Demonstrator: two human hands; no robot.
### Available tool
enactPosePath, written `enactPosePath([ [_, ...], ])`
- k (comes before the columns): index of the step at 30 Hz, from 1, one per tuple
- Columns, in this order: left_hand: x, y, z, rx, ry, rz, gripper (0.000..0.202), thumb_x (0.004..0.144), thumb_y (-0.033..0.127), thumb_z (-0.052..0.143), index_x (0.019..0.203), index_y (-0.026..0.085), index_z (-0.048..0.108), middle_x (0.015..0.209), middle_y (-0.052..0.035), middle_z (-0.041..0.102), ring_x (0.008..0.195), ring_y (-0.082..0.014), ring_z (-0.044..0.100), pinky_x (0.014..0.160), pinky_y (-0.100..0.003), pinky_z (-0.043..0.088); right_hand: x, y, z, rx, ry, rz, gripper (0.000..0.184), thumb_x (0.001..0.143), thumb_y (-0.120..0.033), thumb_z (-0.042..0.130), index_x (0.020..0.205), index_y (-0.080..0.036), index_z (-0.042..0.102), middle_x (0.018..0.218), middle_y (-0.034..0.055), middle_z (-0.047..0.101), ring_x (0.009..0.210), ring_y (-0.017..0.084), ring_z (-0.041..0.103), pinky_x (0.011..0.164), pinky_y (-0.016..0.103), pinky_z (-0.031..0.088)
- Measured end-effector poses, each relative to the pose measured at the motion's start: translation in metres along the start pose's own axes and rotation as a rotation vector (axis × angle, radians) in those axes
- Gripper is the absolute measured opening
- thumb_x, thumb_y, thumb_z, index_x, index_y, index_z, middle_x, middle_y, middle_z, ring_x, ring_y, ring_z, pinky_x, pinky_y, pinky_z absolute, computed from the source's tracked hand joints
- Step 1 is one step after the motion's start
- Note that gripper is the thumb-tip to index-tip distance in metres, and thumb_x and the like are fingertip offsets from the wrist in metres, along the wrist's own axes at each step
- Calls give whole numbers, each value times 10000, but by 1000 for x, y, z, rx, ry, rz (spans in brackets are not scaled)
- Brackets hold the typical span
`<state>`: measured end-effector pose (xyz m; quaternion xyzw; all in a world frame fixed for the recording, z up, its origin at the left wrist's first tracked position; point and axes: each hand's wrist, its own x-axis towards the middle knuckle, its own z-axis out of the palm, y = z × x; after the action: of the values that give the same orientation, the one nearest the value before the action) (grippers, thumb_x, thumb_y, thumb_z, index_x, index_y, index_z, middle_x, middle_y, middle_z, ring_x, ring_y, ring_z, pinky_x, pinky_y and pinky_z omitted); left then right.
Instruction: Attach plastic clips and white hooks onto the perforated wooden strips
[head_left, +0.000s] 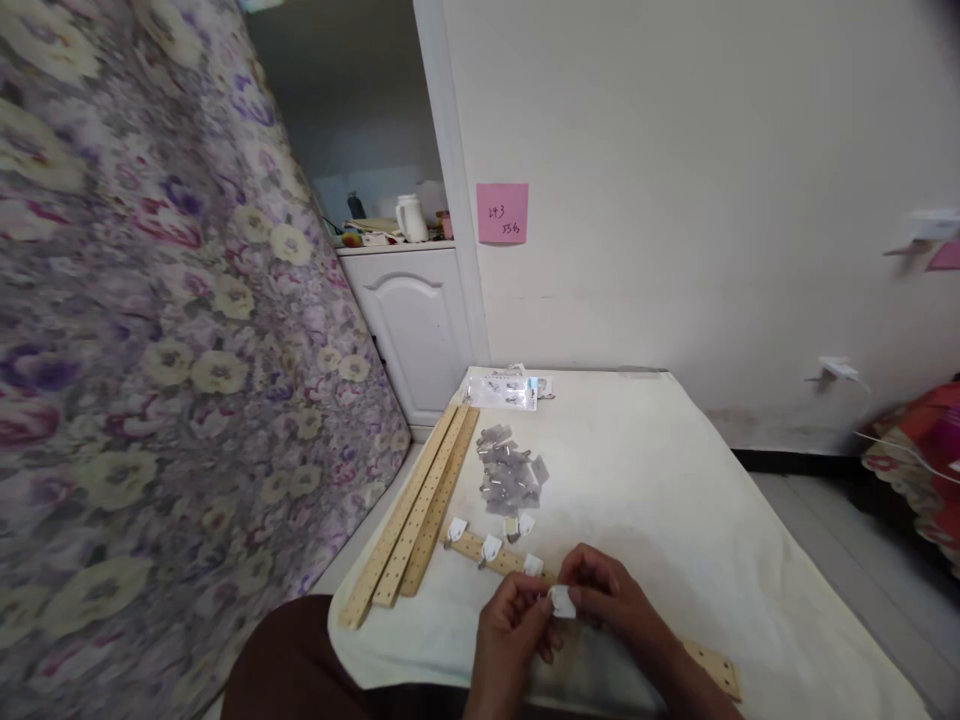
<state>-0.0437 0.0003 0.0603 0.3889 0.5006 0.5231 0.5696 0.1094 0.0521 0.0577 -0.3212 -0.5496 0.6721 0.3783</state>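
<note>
My left hand point(516, 622) and my right hand point(609, 590) meet above the near edge of a cream-covered table point(675, 470). Both pinch one small white clip point(562, 601) between their fingertips. Under them lies a perforated wooden strip point(480, 548) with several white clips fixed along it; its far end point(716, 668) shows past my right wrist. A heap of small grey bags with metal pins point(510, 472) lies beyond the strip.
Three long perforated wooden strips point(416, 510) lie along the table's left edge. A clear packet point(504, 392) rests at the far edge. A floral bedcover point(150, 350) rises on the left. A pink note point(502, 212) hangs on the wall, beside a white cabinet point(412, 320).
</note>
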Motion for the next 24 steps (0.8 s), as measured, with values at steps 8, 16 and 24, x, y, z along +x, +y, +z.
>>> enactPosePath([
  [8,-9,-17,16,-20,130,32,414,639,524,734,772,165,577,556,21,599,507,-111,565,475,-203,431,-9,10,-8,-24,-2,114,295,657,-311,704,861,-190,530,643,-53,563,464,83,510,479,217,411],
  [16,-15,-46,17,141,-38,42,292,705,407,680,841,193,534,704,32,566,573,-101,537,532,-207,410,-9,0,-31,-357,144,18,174,760,-294,559,843,-165,642,656,-2,600,641,145,537,605,251,403],
  [24,-21,-44,-2,855,-164,555,160,840,138,442,871,207,582,827,-41,613,783,-161,552,689,-249,443,3,22,-35,-552,192,9,194,737,-224,529,827,-168,692,658,10,638,647,163,554,611,256,402],
])
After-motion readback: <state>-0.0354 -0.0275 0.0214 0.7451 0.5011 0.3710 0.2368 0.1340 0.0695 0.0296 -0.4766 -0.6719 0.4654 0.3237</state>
